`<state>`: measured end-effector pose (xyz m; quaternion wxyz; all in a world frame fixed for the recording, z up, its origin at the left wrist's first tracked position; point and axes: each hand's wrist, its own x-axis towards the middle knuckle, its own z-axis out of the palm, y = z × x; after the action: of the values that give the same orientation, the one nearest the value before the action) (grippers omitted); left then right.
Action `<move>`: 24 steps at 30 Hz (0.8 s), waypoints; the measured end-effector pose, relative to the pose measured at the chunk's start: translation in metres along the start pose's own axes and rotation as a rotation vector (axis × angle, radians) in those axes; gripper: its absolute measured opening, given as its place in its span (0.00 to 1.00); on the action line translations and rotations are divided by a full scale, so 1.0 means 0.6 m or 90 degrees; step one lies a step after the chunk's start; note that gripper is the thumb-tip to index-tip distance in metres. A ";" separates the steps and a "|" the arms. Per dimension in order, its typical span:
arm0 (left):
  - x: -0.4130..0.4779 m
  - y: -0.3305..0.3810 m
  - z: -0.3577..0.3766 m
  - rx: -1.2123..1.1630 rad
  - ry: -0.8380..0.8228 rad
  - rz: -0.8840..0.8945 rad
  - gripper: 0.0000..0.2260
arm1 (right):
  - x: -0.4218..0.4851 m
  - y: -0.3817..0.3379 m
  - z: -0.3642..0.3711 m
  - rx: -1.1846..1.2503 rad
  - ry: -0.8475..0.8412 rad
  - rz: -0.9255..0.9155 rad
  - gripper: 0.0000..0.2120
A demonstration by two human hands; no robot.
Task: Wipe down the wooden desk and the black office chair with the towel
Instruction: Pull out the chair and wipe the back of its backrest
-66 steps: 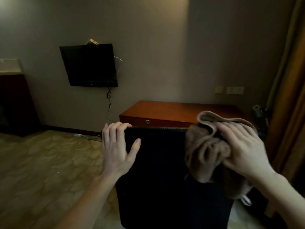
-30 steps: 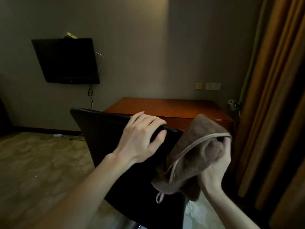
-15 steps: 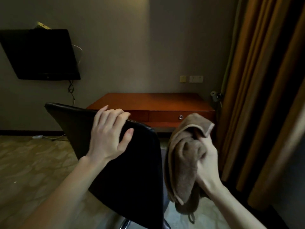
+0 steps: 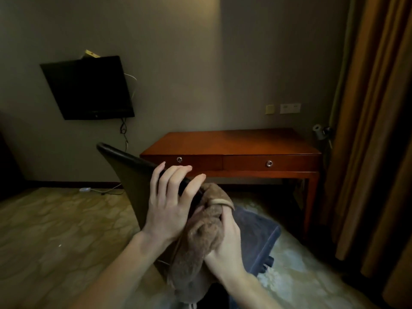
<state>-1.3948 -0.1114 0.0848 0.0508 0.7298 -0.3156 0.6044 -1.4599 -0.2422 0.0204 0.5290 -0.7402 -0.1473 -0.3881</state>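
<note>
At the lower centre of the frame, the person's left hand (image 4: 169,210) has its grip on the top edge of the black office chair (image 4: 131,175). The fingers are laid over the rim of the thin backrest and the thumb is spread out to the right. Just right of it, the right hand (image 4: 225,239) has its grip closed round a bunched brown towel (image 4: 200,239). The thumb is tucked under a pale hemmed edge near the top of the cloth. The towel lies against the right side of the backrest, close below the left thumb, and its loose end hangs down towards the bottom edge of the frame. The chair is turned so that the backrest slants from centre left down to the hands, and its dark blue-grey seat (image 4: 256,230) shows to the right of the right hand.

Behind the chair, at centre right, the reddish wooden bench (image 4: 234,141) stands against the grey wall. Its top is bare, and its two front drawers each carry a small ring pull (image 4: 269,163). A flat black television (image 4: 89,88) hangs tilted on the wall at upper left, with a cable dangling below it. Pale wall sockets (image 4: 289,108) sit above the bench, and orange-brown curtains (image 4: 379,130) fill the right edge. The mottled yellowish floor (image 4: 55,230) covers the lower left.
</note>
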 end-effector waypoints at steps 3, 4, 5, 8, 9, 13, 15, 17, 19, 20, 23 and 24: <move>-0.013 -0.015 -0.006 -0.054 -0.037 -0.011 0.25 | -0.021 0.025 0.021 -0.043 -0.005 0.011 0.18; -0.016 -0.017 -0.007 -0.051 -0.038 -0.010 0.27 | -0.028 0.033 0.029 -0.056 -0.004 0.012 0.16; -0.016 -0.019 -0.009 -0.048 -0.046 -0.011 0.28 | -0.033 0.038 0.034 -0.068 -0.004 0.007 0.15; -0.015 -0.026 -0.016 -0.054 -0.053 -0.016 0.29 | -0.038 0.046 0.041 -0.073 -0.020 -0.007 0.17; -0.017 -0.031 -0.021 -0.058 -0.057 -0.015 0.29 | -0.039 0.045 0.038 -0.072 -0.033 -0.015 0.18; -0.023 -0.047 -0.040 -0.085 -0.085 -0.002 0.31 | -0.041 0.053 -0.004 -0.083 -0.147 0.007 0.17; -0.021 -0.058 -0.050 -0.091 -0.112 0.015 0.32 | -0.033 0.060 -0.038 -0.115 -0.193 0.050 0.17; -0.019 -0.071 -0.061 -0.094 -0.144 0.034 0.33 | -0.016 0.062 -0.069 -0.157 -0.225 0.122 0.17; -0.020 -0.087 -0.069 -0.088 -0.165 0.056 0.33 | 0.004 0.052 -0.097 -0.168 -0.198 0.188 0.18; -0.019 -0.095 -0.071 -0.084 -0.166 0.067 0.33 | 0.017 0.041 -0.108 -0.156 -0.160 0.209 0.20; -0.030 -0.110 -0.067 -0.070 -0.152 0.074 0.33 | 0.049 -0.002 -0.118 -0.063 -0.038 0.203 0.30; -0.034 -0.108 -0.064 -0.067 -0.147 0.066 0.33 | 0.059 -0.022 -0.113 -0.024 -0.009 0.181 0.32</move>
<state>-1.3952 -0.0341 0.0961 0.0212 0.7737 -0.3877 0.5006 -1.4732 -0.3049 0.0645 0.5634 -0.7661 -0.0374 -0.3070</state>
